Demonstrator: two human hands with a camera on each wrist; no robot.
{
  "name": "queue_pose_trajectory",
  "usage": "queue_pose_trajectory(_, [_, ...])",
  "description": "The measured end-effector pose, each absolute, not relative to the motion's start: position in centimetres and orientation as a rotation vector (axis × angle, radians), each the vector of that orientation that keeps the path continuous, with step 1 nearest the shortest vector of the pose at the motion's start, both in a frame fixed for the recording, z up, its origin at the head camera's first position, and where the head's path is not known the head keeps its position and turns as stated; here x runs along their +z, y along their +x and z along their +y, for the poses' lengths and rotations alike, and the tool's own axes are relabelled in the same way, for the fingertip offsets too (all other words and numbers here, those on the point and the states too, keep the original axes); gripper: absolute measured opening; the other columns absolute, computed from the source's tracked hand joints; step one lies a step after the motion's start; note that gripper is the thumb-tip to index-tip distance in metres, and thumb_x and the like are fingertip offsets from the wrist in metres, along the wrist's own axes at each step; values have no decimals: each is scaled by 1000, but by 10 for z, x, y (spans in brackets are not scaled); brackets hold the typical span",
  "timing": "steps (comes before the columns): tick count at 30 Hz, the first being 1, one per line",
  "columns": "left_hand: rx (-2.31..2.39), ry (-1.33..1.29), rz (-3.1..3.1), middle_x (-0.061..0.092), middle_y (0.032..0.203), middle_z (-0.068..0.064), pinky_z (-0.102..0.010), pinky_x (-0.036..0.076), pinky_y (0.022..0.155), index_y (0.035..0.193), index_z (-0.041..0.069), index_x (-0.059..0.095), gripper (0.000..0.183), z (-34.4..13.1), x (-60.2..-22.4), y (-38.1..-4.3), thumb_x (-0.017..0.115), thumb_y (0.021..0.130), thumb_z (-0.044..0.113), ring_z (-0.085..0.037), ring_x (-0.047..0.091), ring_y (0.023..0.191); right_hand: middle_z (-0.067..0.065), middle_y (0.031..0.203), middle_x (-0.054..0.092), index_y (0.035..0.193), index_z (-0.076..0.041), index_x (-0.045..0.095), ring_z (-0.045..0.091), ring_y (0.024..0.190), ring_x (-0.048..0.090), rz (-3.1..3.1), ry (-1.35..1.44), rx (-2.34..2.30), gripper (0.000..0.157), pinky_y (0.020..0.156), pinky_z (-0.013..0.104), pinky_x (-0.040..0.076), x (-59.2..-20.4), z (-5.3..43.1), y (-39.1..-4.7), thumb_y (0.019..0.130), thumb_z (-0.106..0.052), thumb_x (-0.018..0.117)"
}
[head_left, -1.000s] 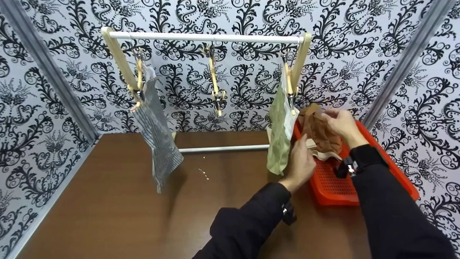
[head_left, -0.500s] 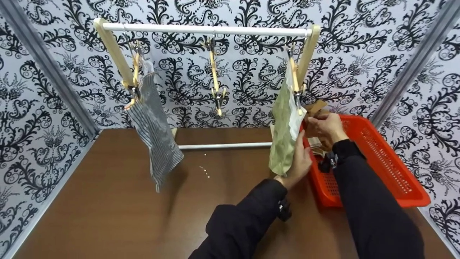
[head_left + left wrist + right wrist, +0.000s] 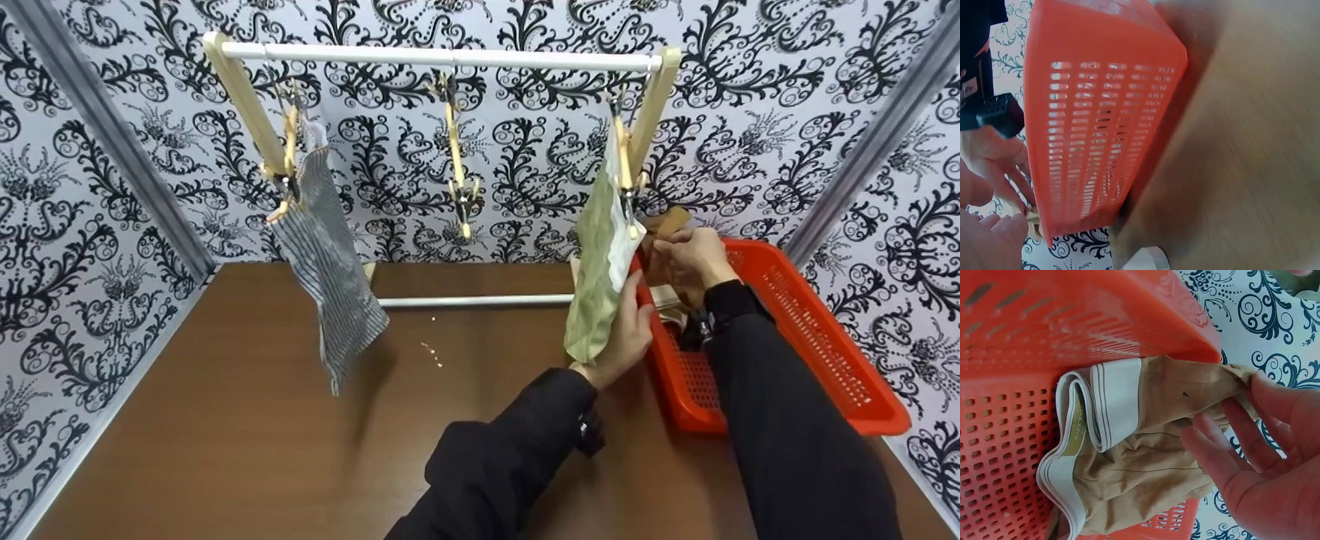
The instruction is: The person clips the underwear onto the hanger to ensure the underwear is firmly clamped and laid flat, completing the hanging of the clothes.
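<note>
Brown underpants with a white striped waistband lie bunched in the red plastic basket. My right hand pinches an edge of their fabric between thumb and fingers at the basket's far end. At the basket's left rim, my left hand is raised with its fingers partly behind a hanging green-and-white cloth; nothing shows in its grip. The left wrist view catches part of that left hand beside the basket's outer wall, near the right hand.
A drying rack with a white top bar stands over the brown table. From its left hanger hangs a grey striped cloth. The middle hanger carries no cloth. A patterned wall is behind.
My right hand has moved left with the brown underpants, drawing them toward the basket's left rim. My left hand has shifted slightly behind the green cloth. The view has turned a little.
</note>
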State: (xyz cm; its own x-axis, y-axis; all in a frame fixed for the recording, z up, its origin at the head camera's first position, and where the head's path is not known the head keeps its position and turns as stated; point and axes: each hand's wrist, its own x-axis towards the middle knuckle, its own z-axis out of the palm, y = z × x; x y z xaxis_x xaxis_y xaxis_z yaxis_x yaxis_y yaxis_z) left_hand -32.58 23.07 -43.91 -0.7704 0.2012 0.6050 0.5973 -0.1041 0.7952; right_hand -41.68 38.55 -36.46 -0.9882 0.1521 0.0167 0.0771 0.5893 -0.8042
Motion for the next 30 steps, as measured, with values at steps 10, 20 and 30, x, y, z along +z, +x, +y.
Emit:
queue_pose_trajectory(10, [-1942,-816,-1910,29,153,-38,-36,24,120,147,-21,23,60,225,-434,-331,55,98,-7,-44,30,144,-4,90,61,96,-8,59,12,85,62,-2471,-121,1979,16,83,26,56,-322,388,-399,105,-21,56])
queue_pose_trajectory(20, [-1857,-864,-1755,58,131,-19,-28,48,101,145,-7,43,63,227,-413,-325,73,94,14,-12,58,115,11,117,67,122,-3,58,23,101,69,-1829,-22,2520,33,88,34,57,-263,371,-336,95,-16,70])
queue_pose_trajectory(30, [-2309,-622,-1631,67,100,-4,-29,56,85,121,-1,64,24,203,-387,-281,59,103,15,-6,64,87,17,120,66,126,2,56,25,97,69,-1617,183,2520,41,84,34,59,-272,339,-293,92,-14,73])
